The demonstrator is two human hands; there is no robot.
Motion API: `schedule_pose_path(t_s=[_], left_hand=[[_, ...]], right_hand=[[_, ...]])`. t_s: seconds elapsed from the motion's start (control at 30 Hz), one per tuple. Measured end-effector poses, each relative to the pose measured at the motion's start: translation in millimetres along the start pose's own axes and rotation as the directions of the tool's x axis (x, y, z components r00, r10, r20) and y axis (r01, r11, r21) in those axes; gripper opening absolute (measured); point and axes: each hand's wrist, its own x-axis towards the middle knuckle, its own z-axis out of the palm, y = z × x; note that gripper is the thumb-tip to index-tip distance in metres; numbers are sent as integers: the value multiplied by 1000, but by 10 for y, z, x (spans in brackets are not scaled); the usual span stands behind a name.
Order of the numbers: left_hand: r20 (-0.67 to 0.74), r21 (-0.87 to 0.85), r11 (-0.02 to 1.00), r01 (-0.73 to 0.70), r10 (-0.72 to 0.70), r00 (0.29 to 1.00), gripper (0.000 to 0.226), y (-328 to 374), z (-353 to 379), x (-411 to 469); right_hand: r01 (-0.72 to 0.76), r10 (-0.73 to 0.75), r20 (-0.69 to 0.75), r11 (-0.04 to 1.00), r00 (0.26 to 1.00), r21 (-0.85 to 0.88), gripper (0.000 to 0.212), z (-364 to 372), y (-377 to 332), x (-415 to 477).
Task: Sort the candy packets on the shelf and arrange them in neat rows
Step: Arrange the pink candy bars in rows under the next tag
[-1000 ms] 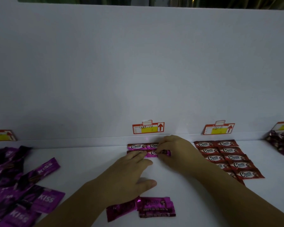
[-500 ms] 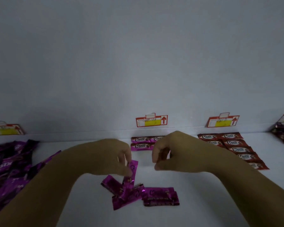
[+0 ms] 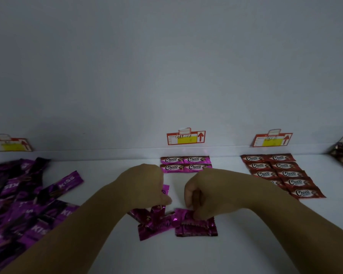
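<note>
The white shelf (image 3: 166, 258) before you carries four pink Choco packets (image 3: 185, 164) in two neat rows at 12 o'clock. Your left hand (image 3: 145, 184) grips one magenta packet (image 3: 165, 189). Your right hand (image 3: 206, 192) pinches a second packet (image 3: 186, 215) atop the loose pile (image 3: 152, 226) at 6 o'clock.

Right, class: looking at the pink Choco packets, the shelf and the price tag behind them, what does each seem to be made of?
Pink Choco packets: probably thin metallised plastic film with a glossy finish; the loose ones crinkle and catch bright glints.
Shelf: smooth, matt white board, perhaps laminate or painted metal; the look leaves it open.
Price tag: looks like printed paper or card, flat and dull.
</note>
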Motion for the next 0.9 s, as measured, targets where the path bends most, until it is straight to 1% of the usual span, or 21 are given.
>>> schedule_pose_path(t_s=[0.1, 0.17, 0.23, 0.27, 0.3, 0.37, 0.43, 0.47, 0.57, 0.7, 0.73, 0.8, 0.9], left_hand=[[8, -48, 999, -15, 15, 1000, 34, 2, 8, -3], [33, -93, 996, -12, 16, 999, 31, 3, -27, -12], [62, -210, 978, -10, 23, 998, 18, -33, -87, -5], [59, -278, 960, -15, 33, 998, 9, -64, -124, 2], [44, -329, 944, -24, 41, 998, 6, -95, -164, 9], [24, -413, 910, -31, 45, 999, 10, -149, -222, 17], [44, -476, 878, -36, 65, 997, 13, -184, -247, 14], [56, -498, 867, -39, 77, 995, 13, -194, -249, 13], [59, -548, 835, -45, 92, 994, 14, -229, -243, 17], [35, -542, 837, -76, 113, 993, 12, -212, -215, 27], [39, -531, 844, -77, 115, 993, 14, -195, -207, 31], [76, -551, 833, -42, 101, 992, 26, -166, -193, 28], [139, -691, 722, 36, 84, 987, 59, -131, -177, 10]], right_hand=[[-20, 20, 8, 1000, 1000, -11, 18, -32, 31, -3], [-27, 27, 20, 999, 999, -22, 24, -25, 34, -3], [-31, 33, 31, 997, 999, -70, 31, 3, 30, 3], [-31, 34, 32, 995, 999, -96, 31, 17, 27, 5], [-37, 40, 28, 994, 999, -107, 30, 27, 27, 4], [-56, 57, 3, 993, 998, -102, 23, 21, 36, 2], [-70, 67, -35, 992, 997, -101, 16, -16, 57, 3], [-77, 71, -58, 993, 996, -95, 16, -37, 71, 7], [-94, 82, -123, 991, 989, -91, 21, -72, 123, 22], [-127, 116, -155, 990, 981, -59, 17, -107, 211, 37], [-137, 127, -162, 989, 979, -56, 14, -123, 233, 32], [-150, 137, -178, 987, 974, -63, 9, -165, 277, 13], [-165, 156, -175, 985, 972, -41, 3, -223, 328, -16]])
